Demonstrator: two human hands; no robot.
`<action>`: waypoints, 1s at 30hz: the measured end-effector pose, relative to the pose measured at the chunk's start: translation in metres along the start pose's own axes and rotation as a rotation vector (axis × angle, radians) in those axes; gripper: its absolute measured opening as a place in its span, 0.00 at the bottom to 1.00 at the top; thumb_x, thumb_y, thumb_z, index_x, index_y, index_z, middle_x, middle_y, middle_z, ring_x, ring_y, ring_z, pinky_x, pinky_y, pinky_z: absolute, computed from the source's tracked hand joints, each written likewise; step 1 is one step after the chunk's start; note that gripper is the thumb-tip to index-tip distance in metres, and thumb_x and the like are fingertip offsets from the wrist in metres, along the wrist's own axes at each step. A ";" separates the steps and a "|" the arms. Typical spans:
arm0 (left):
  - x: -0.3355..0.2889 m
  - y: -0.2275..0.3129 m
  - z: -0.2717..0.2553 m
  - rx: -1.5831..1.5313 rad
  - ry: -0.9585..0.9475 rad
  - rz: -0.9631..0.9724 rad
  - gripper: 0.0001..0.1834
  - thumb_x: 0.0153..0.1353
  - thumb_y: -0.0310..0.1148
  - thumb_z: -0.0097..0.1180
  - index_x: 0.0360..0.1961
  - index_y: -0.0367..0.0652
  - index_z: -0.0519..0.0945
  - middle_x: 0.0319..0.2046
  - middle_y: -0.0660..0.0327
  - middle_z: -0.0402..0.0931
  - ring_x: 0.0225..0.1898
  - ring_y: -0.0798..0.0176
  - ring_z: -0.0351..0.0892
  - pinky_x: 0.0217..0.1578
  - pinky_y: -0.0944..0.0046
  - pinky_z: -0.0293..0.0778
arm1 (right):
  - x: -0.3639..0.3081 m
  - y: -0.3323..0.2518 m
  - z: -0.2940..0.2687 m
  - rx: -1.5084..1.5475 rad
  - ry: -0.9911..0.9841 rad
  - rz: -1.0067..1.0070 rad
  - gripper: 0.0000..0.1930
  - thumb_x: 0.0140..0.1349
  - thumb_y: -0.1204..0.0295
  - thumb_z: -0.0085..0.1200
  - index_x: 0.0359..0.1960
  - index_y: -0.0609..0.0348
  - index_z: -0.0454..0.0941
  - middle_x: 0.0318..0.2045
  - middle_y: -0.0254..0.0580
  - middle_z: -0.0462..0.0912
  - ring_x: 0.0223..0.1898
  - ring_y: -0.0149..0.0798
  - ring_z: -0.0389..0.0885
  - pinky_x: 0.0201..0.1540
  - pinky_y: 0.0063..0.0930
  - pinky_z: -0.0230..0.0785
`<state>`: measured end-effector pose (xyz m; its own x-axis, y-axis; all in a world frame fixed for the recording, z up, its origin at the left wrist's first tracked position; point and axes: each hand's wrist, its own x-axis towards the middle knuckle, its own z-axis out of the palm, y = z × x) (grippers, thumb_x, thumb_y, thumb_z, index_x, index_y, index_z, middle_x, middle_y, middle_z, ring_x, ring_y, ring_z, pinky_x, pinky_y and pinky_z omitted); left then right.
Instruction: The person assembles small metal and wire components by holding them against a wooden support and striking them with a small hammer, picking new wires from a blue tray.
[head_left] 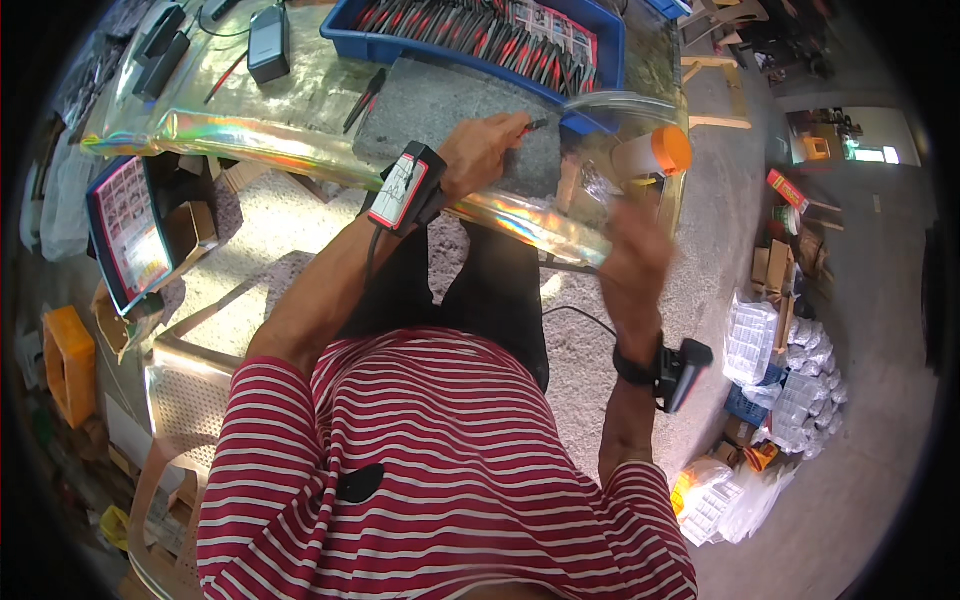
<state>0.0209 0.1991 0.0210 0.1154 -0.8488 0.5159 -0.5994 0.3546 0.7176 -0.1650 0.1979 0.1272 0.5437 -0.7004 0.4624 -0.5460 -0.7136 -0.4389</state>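
A table [315,105] covered in shiny film carries a blue bin [360,46] packed with black-and-red tools [480,42]. Before it lies a grey board [415,112]. The right hand [638,255], blurred, is near an orange-lidded jar [652,155]; whether its fingers are apart I cannot tell. The left hand's [482,155] fingers pinch a small dark piece [537,125] over the board.
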 end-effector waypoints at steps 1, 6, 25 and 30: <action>0.002 0.001 -0.002 0.001 -0.022 -0.007 0.12 0.42 0.14 0.47 0.29 0.36 0.62 0.24 0.52 0.69 0.20 0.54 0.70 0.20 0.63 0.66 | 0.002 0.007 0.014 -0.134 -0.107 0.003 0.10 0.52 0.74 0.49 0.35 0.65 0.67 0.19 0.50 0.73 0.17 0.49 0.70 0.18 0.37 0.59; 0.002 0.002 -0.004 -0.027 -0.011 -0.010 0.12 0.43 0.15 0.47 0.29 0.37 0.63 0.20 0.55 0.67 0.18 0.59 0.69 0.19 0.64 0.64 | -0.004 0.015 0.014 0.193 0.064 0.128 0.09 0.58 0.70 0.44 0.31 0.65 0.69 0.12 0.33 0.67 0.12 0.28 0.65 0.14 0.23 0.55; 0.018 -0.011 -0.014 -0.931 0.104 -0.574 0.08 0.57 0.31 0.45 0.34 0.37 0.67 0.26 0.54 0.73 0.23 0.66 0.75 0.24 0.66 0.77 | -0.048 0.031 0.101 1.252 -0.190 0.870 0.20 0.60 0.56 0.38 0.29 0.66 0.66 0.16 0.42 0.69 0.13 0.27 0.65 0.15 0.19 0.62; 0.042 -0.014 -0.012 -0.889 0.065 -0.553 0.08 0.57 0.32 0.46 0.34 0.37 0.67 0.24 0.55 0.73 0.22 0.66 0.75 0.23 0.66 0.77 | -0.051 0.041 0.101 1.088 -0.303 0.770 0.20 0.61 0.57 0.36 0.28 0.65 0.66 0.18 0.42 0.71 0.17 0.31 0.71 0.20 0.21 0.65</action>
<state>0.0435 0.1633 0.0386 0.2535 -0.9672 0.0164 0.3446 0.1062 0.9327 -0.1511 0.2029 0.0074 0.5267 -0.7968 -0.2960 -0.0754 0.3031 -0.9500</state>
